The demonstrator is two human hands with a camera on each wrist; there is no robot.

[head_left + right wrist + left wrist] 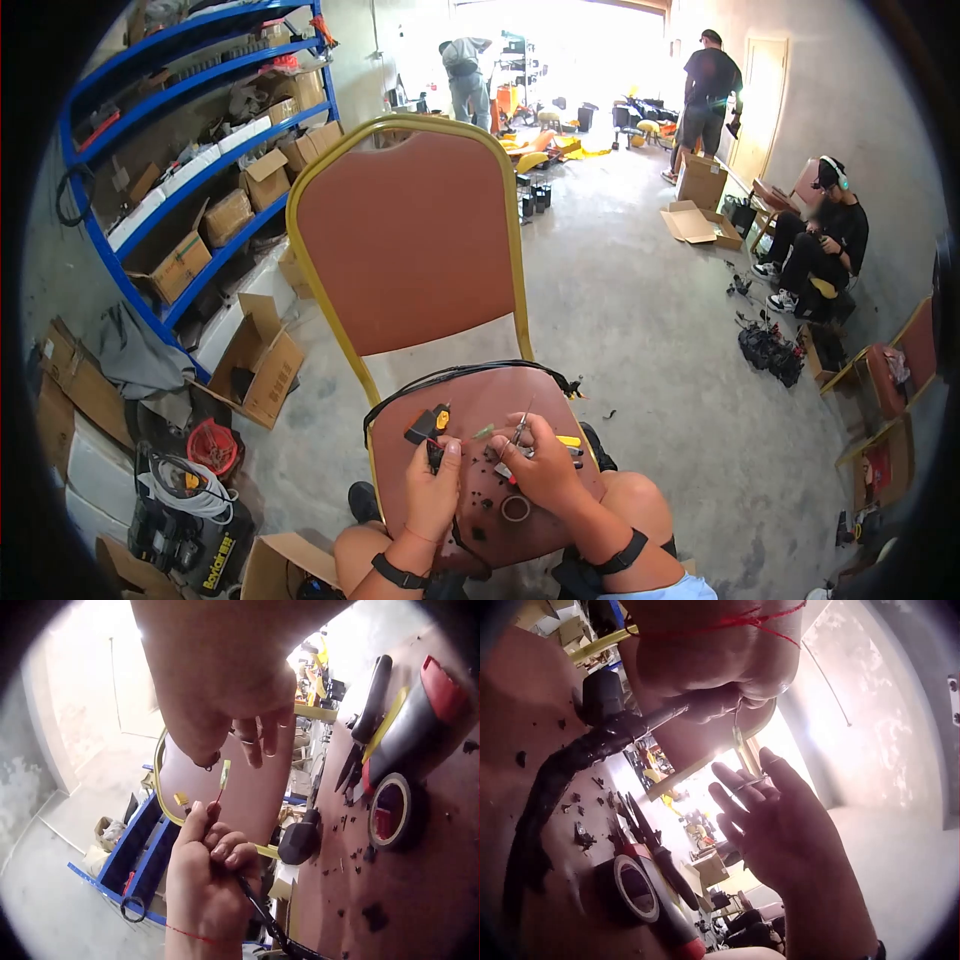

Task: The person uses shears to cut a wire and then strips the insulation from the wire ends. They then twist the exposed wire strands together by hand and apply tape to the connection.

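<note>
My left hand [435, 490] grips a black cable [259, 911] over a red chair seat [545, 535]. A thin red wire with a yellow-green terminal [224, 774] sticks up out of its fist. Just right of it, my right hand [540, 465] pinches a thin metal pin [523, 420], its fingertips [255, 742] close above the terminal. On the seat lie a black connector block with a yellow tag [428, 423], a tape roll [515, 508], yellow-handled pliers [568, 441] and dark scraps. The cable loops round the seat's back edge.
Blue shelves [180, 150] with cardboard boxes stand at the left, with open boxes and a red basket [212, 447] on the floor below. A person sits at the right wall [825, 240], and two others stand at the far doorway. Another chair [890, 375] stands at the right.
</note>
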